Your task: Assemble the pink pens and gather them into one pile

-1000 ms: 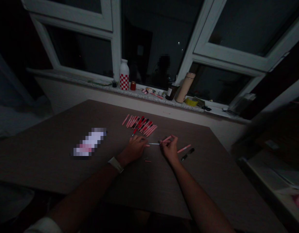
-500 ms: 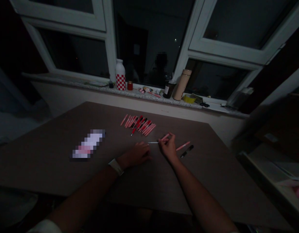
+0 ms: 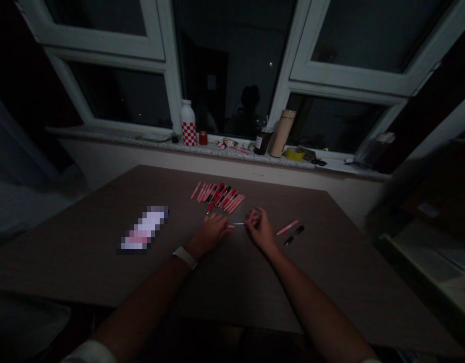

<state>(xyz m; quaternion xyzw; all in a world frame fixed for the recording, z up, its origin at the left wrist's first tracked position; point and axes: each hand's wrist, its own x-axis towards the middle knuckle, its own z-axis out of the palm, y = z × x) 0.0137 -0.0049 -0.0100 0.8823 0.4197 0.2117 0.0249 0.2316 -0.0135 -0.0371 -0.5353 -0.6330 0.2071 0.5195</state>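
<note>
Your right hand point(image 3: 261, 232) pinches its fingers together on a slim pink plastic pen barrel point(image 3: 252, 217), a thin pale refill point(image 3: 239, 223) jutting toward your left hand point(image 3: 210, 233), whose fingers lie apart. A fanned row of pink-and-red pens point(image 3: 217, 197) remains beyond your fingertips; a loose pink pen point(image 3: 287, 227) and black pen point(image 3: 294, 235) lie right of them.

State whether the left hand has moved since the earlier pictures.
Yes: the left hand has slid forward, nearer the pen row, than half a second ago.

The room is dim, and the white-framed windows point(image 3: 349, 75) show only dark glass. A speckled stone sill point(image 3: 122, 136) runs beneath them, holding a checkered bottle point(image 3: 188, 123) and a tall flask point(image 3: 282, 133), above a pale wall point(image 3: 217, 174).
</note>
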